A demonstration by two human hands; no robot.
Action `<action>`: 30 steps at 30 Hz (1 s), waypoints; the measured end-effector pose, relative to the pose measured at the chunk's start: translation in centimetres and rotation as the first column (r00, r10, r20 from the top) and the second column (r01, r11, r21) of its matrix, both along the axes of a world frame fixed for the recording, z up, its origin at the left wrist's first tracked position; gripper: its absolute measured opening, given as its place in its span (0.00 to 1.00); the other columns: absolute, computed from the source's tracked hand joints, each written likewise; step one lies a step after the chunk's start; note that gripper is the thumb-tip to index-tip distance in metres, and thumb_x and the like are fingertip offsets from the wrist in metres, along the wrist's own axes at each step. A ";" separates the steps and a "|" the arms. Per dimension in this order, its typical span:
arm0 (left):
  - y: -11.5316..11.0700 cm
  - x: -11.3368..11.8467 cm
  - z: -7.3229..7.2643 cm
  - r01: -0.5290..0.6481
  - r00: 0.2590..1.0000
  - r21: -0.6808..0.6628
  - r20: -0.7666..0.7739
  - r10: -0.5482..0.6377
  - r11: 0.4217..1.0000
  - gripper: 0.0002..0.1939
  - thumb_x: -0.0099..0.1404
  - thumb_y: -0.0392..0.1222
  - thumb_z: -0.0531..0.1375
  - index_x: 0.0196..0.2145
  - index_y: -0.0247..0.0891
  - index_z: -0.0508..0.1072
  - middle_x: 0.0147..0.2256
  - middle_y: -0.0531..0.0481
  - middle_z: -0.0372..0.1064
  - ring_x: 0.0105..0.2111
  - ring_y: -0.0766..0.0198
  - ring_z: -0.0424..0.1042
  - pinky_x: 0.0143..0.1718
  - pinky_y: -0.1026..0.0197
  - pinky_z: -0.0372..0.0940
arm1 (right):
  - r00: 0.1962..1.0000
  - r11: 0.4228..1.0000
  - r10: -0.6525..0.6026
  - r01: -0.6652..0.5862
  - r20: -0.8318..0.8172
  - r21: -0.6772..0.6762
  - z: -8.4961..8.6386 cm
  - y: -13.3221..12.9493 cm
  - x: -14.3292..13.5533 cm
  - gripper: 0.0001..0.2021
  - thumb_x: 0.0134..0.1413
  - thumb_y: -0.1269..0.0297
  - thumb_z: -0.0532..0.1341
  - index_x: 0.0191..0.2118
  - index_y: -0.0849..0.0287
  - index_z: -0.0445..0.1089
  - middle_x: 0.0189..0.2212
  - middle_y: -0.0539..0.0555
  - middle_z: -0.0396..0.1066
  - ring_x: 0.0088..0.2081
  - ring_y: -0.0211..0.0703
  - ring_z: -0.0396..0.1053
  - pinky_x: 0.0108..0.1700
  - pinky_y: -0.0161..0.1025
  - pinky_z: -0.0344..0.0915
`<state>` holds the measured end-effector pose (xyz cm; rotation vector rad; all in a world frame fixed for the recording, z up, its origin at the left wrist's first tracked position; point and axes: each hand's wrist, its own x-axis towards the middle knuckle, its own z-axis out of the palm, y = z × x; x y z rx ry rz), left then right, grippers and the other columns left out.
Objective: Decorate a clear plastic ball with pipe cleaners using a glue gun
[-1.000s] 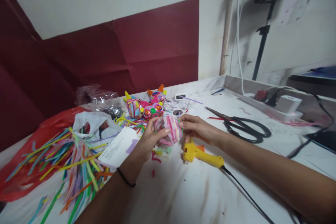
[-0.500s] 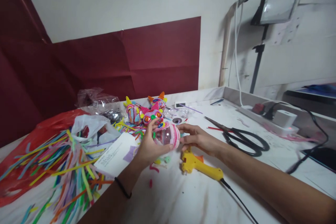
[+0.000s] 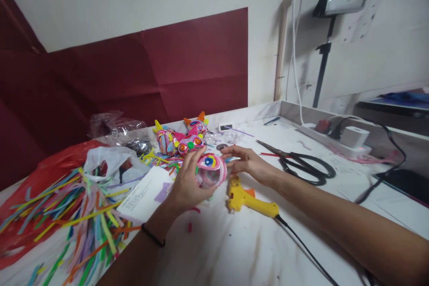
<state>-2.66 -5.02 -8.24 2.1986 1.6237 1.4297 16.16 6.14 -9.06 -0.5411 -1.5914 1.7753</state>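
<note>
My left hand is wrapped around a clear plastic ball edged with pink and white fuzzy strips. A blue, white and yellow eye shape shows on its upper side. Just right of the ball is my right hand, its fingers curved and apart, with nothing seen gripped in them. Something light blue shows behind its fingertips; I cannot tell whether they touch it. Below that hand lies a yellow glue gun with a black cord.
Decorated fuzzy figures stand behind the ball. Colourful pipe cleaners and a red plastic bag spread leftward, beside a white card. To the right are large black scissors and a power strip.
The ball has turned in my left hand, so the eye shape now faces me. My right fingers have drawn slightly off its pink rim. The camera view has shifted a little.
</note>
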 end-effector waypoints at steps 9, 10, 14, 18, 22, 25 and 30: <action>0.3 0.7 -1.5 -0.021 0.940 -0.013 -0.341 0.016 1.000 0.43 0.51 0.33 0.64 0.64 0.43 0.59 0.55 0.39 0.61 0.57 0.46 0.63 0.56 0.49 0.62 | 0.994 0.993 -0.099 0.101 -0.033 0.058 0.0 0.5 0.0 0.23 0.33 0.74 0.62 0.42 0.58 0.69 0.44 0.56 0.71 0.39 0.51 0.76 0.30 0.38 0.71; 0.4 0.7 -1.8 -0.028 0.922 -0.002 -0.386 0.025 1.000 0.44 0.51 0.33 0.64 0.65 0.42 0.57 0.55 0.38 0.61 0.56 0.46 0.64 0.55 0.49 0.63 | 0.994 0.992 -0.103 0.105 -0.036 0.062 -0.1 0.5 0.0 0.23 0.33 0.74 0.62 0.42 0.58 0.69 0.44 0.56 0.71 0.39 0.51 0.76 0.30 0.39 0.72; 0.8 0.9 -3.0 -0.034 0.875 0.044 -0.482 0.051 0.998 0.46 0.52 0.34 0.65 0.66 0.40 0.52 0.55 0.37 0.60 0.56 0.47 0.64 0.55 0.48 0.64 | 0.993 0.991 -0.114 0.117 -0.044 0.069 -0.2 0.7 -0.1 0.22 0.33 0.73 0.62 0.42 0.58 0.69 0.44 0.57 0.71 0.40 0.52 0.76 0.30 0.39 0.72; 0.9 0.8 -3.1 -0.040 0.876 0.043 -0.480 0.056 0.998 0.47 0.53 0.36 0.65 0.67 0.40 0.49 0.56 0.36 0.59 0.57 0.47 0.63 0.56 0.48 0.64 | 0.992 0.991 -0.117 0.120 -0.041 0.062 -0.3 0.7 -0.1 0.22 0.32 0.73 0.62 0.41 0.57 0.69 0.43 0.56 0.72 0.40 0.53 0.76 0.29 0.38 0.71; 0.8 0.8 -2.7 -0.050 0.910 -0.022 -0.412 0.036 0.999 0.49 0.53 0.39 0.66 0.67 0.39 0.48 0.60 0.36 0.58 0.62 0.46 0.58 0.61 0.48 0.59 | 0.994 0.992 -0.108 0.109 -0.022 0.056 -0.1 0.5 0.1 0.21 0.33 0.72 0.63 0.41 0.57 0.69 0.41 0.55 0.73 0.40 0.52 0.76 0.29 0.38 0.71; 0.6 0.8 -2.1 -0.040 0.946 -0.111 -0.323 0.002 0.993 0.52 0.50 0.40 0.68 0.68 0.40 0.46 0.63 0.38 0.54 0.64 0.46 0.54 0.63 0.48 0.56 | 0.995 0.994 -0.095 0.096 -0.004 0.057 0.1 0.4 0.2 0.19 0.34 0.71 0.65 0.39 0.58 0.70 0.39 0.55 0.74 0.38 0.51 0.76 0.30 0.39 0.71; 0.4 0.8 -1.4 -0.042 0.984 -0.224 -0.180 0.001 0.974 0.55 0.46 0.40 0.68 0.68 0.41 0.46 0.64 0.39 0.52 0.64 0.46 0.55 0.63 0.46 0.55 | 0.996 0.995 -0.076 0.073 0.038 0.070 0.0 0.4 0.2 0.19 0.34 0.69 0.65 0.39 0.58 0.71 0.38 0.56 0.76 0.40 0.52 0.76 0.32 0.41 0.72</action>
